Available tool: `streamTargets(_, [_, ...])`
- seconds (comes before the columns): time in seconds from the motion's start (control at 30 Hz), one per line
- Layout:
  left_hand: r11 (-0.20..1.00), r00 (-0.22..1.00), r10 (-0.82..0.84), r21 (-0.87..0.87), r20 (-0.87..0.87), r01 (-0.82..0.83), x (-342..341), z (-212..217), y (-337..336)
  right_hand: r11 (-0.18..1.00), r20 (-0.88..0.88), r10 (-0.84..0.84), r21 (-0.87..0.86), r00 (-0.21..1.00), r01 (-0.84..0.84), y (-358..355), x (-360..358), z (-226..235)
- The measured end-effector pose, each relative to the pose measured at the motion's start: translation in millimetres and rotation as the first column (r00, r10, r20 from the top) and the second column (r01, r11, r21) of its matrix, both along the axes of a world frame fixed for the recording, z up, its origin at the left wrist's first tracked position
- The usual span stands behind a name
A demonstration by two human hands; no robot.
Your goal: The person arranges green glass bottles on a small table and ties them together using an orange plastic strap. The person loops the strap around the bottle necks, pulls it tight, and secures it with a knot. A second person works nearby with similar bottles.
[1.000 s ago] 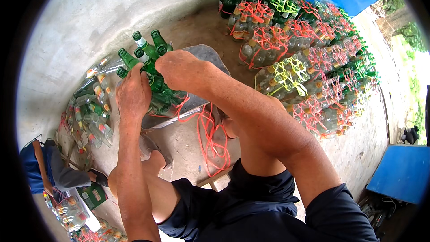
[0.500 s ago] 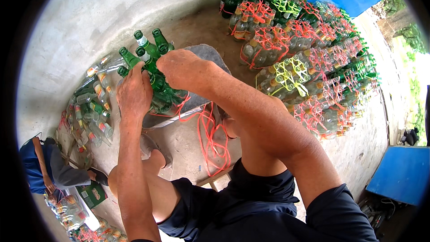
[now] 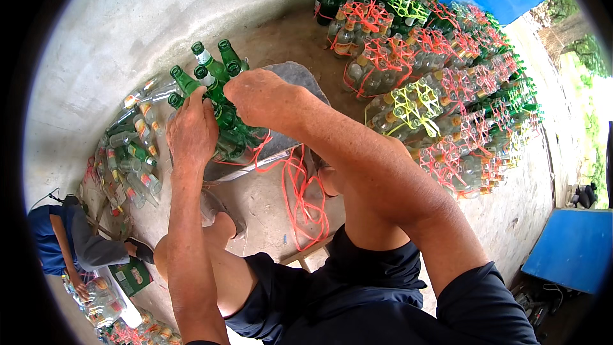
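Note:
A cluster of several green glass bottles [image 3: 209,78] stands on a dark, round-cornered slab [image 3: 300,80] in front of me. My left hand [image 3: 191,129] is closed against the cluster's left side, its fingertips among the bottle necks. On the other side, my right hand [image 3: 258,97] is curled in against the bottles; its fingertips are mostly hidden behind the hand. Red plastic cord [image 3: 300,201] runs from the base of the cluster over the slab's near edge. It hangs in loose loops towards the floor between my legs.
Loose bottles [image 3: 131,166] lie piled by the wall at left. Bundles of clear and green bottles [image 3: 408,108], tied with red and yellow cord, fill the right side. At lower left a person [image 3: 70,239] sits beside more bottles. A blue panel [image 3: 568,249] is at far right.
My hands and the green bottles have hardly moved. The other person's arm at lower left has shifted down towards the clear bottles.

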State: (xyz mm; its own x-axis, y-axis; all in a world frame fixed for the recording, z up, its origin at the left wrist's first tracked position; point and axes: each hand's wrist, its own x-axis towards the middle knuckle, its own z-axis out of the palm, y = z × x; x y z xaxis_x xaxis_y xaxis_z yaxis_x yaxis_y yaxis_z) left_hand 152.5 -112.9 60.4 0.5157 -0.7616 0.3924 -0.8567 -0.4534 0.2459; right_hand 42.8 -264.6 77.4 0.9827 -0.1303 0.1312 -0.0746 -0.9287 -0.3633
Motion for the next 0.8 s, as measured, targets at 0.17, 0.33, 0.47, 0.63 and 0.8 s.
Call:
streamTargets(0.17, [0.999,0.999,0.009,0.036,-0.038,-0.007,6.6,-4.5,1.8,0.999,-0.009,-0.011,-0.044,1.000,0.011,1.0,-0.6,1.7])
streamTargets(0.33, [1.000,1.000,-0.005,-0.001,0.010,0.005,-0.1,0.0,0.0,0.999,-0.012,-0.014,-0.047,1.000,0.013,0.9,-1.4,2.6])
streamTargets(0.47, [1.000,1.000,-0.005,0.009,0.009,0.005,1.1,-0.2,0.5,0.998,0.002,-0.011,-0.056,1.000,0.011,1.3,0.1,-0.8])
streamTargets(0.63, [1.000,1.000,0.000,0.005,-0.008,0.000,0.2,0.2,0.0,0.999,0.017,-0.017,-0.032,1.000,0.018,1.3,-0.8,-1.8])
streamTargets(0.8, [1.000,1.000,0.009,0.013,-0.015,-0.009,-1.5,2.5,0.9,0.999,0.031,-0.011,0.038,0.999,0.009,1.3,-2.9,-1.7])
